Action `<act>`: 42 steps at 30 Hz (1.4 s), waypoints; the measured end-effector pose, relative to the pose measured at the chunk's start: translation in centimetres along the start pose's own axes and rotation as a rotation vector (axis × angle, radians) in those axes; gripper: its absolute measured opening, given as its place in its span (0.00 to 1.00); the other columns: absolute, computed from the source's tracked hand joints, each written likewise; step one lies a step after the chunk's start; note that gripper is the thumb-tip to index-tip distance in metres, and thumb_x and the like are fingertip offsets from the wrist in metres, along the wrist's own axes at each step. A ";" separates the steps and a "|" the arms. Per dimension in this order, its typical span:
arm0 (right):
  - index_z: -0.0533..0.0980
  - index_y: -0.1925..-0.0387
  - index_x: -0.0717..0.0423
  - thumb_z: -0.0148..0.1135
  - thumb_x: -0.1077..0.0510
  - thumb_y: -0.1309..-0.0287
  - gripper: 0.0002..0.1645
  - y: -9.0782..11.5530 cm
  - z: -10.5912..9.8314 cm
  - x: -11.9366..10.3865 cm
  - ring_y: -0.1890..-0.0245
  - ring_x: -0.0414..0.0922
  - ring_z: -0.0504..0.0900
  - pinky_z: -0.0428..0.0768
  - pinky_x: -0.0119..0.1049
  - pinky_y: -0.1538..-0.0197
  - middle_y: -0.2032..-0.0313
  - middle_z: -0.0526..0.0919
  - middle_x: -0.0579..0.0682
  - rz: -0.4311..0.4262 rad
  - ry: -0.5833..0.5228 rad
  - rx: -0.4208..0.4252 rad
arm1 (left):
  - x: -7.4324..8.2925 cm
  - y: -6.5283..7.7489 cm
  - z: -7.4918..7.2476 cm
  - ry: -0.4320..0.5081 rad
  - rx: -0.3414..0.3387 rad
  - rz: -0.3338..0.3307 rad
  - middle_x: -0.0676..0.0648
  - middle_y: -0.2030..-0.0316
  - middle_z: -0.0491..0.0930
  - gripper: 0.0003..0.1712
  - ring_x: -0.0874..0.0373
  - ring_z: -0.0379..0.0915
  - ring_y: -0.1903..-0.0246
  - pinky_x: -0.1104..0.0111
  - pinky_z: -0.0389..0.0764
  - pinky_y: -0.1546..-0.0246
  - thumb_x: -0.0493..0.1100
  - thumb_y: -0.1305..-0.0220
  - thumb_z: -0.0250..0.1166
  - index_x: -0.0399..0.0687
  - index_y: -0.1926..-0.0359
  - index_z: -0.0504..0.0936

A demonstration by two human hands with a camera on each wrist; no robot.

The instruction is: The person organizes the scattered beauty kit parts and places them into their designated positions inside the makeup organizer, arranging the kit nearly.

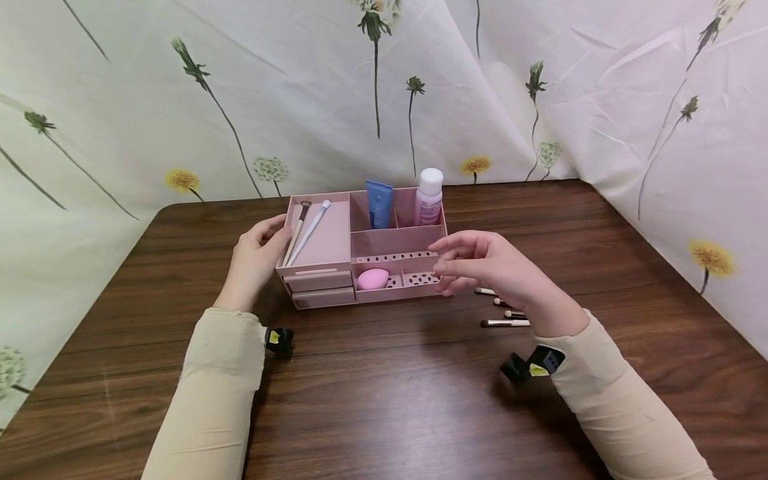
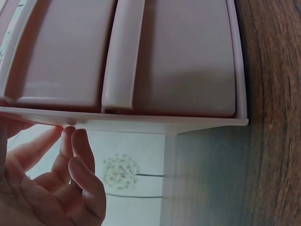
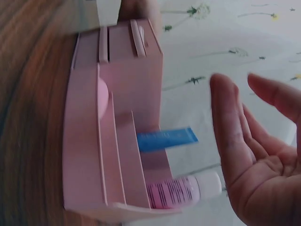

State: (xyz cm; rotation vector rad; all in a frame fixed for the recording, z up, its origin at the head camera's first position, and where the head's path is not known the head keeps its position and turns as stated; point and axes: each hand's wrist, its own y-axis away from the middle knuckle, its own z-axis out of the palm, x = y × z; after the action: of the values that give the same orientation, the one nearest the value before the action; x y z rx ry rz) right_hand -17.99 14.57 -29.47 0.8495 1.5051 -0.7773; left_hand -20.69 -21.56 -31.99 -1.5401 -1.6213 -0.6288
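While the left hand (image 1: pixel 255 257) lies relaxed against the smooth, boxy pink organizer (image 1: pixel 387 239) on the wood-grain table (image 1: pixel 354 393), thumb contact unclear, the right hand (image 1: pixel 492 268) hovers empty near its right end.

A long, plain beige fabric sleeve (image 1: pixel 201 413) covers your left arm, its cuff loosely wrinkled, and a matching beige fabric sleeve (image 1: pixel 630 400) covers your right, ending at your bare left hand (image 1: pixel 255 263) and bare right hand (image 1: pixel 489 263). Your wrists carry small, blocky black devices, the left device (image 1: pixel 284 341) and right device (image 1: pixel 549 359) each bearing a bright yellow patch.
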 end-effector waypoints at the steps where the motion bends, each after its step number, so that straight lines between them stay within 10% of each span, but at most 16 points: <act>1: 0.72 0.43 0.71 0.60 0.69 0.40 0.23 0.0 -0.3 0.0 0.67 0.48 0.88 0.85 0.47 0.59 0.66 0.85 0.50 0.006 0.019 -0.012 | 0.0 0.0 0.0 -0.001 -0.002 0.001 0.45 0.60 0.73 0.30 0.56 0.67 0.58 0.68 0.67 0.59 0.56 0.28 0.52 0.48 0.31 0.72; 19: 0.79 0.54 0.62 0.64 0.66 0.40 0.11 -0.3 -6.1 1.5 0.70 0.42 0.85 0.84 0.36 0.63 0.67 0.87 0.51 0.112 0.134 -0.111 | -0.2 -0.2 -0.3 0.000 -0.002 -0.016 0.51 0.63 0.72 0.30 0.60 0.66 0.59 0.70 0.66 0.58 0.58 0.28 0.52 0.51 0.30 0.72; 30: 0.70 0.46 0.79 0.63 0.63 0.38 0.25 -0.4 -10.1 3.4 0.68 0.42 0.85 0.84 0.37 0.62 0.65 0.87 0.52 0.209 0.295 -0.159 | -0.4 -0.4 -0.1 -0.009 0.015 -0.016 0.52 0.63 0.71 0.30 0.65 0.64 0.64 0.72 0.66 0.66 0.57 0.28 0.52 0.50 0.31 0.72; 42: 0.77 0.51 0.71 0.66 0.58 0.41 0.22 0.1 -12.4 5.3 0.70 0.37 0.81 0.81 0.34 0.62 0.70 0.84 0.43 0.299 0.502 -0.184 | -0.3 -0.4 0.5 0.029 0.004 -0.016 0.54 0.65 0.70 0.30 0.65 0.63 0.65 0.71 0.65 0.65 0.56 0.29 0.53 0.49 0.31 0.72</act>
State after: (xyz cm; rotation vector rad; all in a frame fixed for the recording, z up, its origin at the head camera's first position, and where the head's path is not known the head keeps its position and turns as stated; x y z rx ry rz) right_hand -24.51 25.70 -33.50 1.1505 1.7955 -0.2037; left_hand -21.24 -21.42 -32.42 -1.5099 -1.6135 -0.6531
